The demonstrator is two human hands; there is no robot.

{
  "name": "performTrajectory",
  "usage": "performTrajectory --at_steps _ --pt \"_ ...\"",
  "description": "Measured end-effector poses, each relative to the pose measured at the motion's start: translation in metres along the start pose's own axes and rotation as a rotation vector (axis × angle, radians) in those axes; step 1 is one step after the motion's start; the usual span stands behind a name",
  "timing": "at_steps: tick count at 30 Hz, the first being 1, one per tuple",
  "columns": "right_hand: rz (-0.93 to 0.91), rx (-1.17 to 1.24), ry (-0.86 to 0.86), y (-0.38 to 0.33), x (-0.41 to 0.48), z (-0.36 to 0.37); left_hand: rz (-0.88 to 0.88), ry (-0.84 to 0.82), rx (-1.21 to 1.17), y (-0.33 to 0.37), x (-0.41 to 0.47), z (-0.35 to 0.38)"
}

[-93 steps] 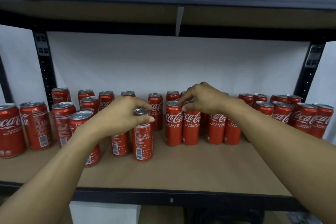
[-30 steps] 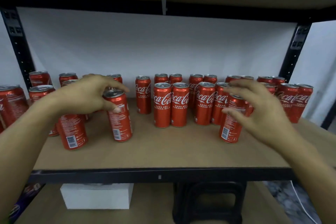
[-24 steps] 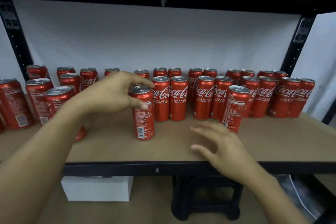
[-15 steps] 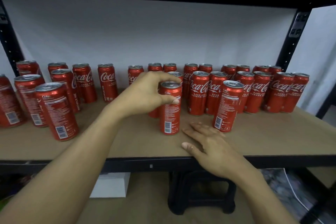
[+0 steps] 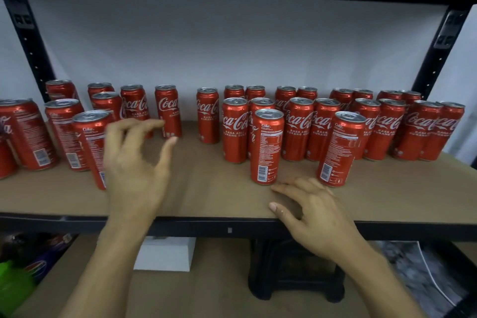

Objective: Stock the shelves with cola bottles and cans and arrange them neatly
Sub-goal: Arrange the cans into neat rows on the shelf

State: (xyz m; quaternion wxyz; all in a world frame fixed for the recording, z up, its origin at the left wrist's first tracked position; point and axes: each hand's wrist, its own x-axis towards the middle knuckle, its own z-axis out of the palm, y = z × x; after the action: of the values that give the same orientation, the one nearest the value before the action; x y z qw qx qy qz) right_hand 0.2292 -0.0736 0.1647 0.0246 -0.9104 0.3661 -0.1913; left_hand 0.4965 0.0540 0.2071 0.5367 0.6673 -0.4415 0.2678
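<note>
Several red cola cans stand on the wooden shelf board [image 5: 206,188]. One can [image 5: 267,147] stands alone in front of the middle group, label back toward me. A second lone can [image 5: 339,148] stands to its right. My left hand [image 5: 134,157] hovers over the shelf left of centre, fingers spread, holding nothing, right beside a front can [image 5: 91,147] on the left. My right hand [image 5: 312,214] rests flat on the shelf's front edge, fingertips just below the middle can.
Two rows of cans [image 5: 361,121] fill the back right; looser cans [image 5: 25,134] crowd the left. Black uprights [image 5: 436,59] frame the shelf and a board hangs overhead. Below are a white box [image 5: 165,255], a black stool [image 5: 294,271] and dark packaging [image 5: 38,261].
My left hand let go of the can it had slid to the middle and drew back to the left, open. My right hand stays on the shelf edge.
</note>
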Motion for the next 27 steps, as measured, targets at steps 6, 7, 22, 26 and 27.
performTrajectory --at_steps 6,7,22,26,27 --pt "-0.145 0.070 0.067 -0.031 0.000 0.011 -0.505 0.054 0.025 -0.056 -0.010 -0.027" --pt "-0.167 0.078 0.050 -0.036 0.002 0.013 -0.537 0.020 0.002 -0.065 -0.007 -0.028" --pt "-0.354 0.063 -0.401 -0.120 0.099 0.025 -0.552 -0.372 -0.230 -0.087 0.026 -0.019" --pt "-0.384 -0.043 -0.498 -0.134 0.133 0.010 -0.556 -0.405 -0.271 -0.094 0.026 -0.017" --pt "-0.398 -0.049 -0.495 -0.137 0.141 0.004 -0.555 -0.404 -0.274 -0.095 0.025 -0.017"
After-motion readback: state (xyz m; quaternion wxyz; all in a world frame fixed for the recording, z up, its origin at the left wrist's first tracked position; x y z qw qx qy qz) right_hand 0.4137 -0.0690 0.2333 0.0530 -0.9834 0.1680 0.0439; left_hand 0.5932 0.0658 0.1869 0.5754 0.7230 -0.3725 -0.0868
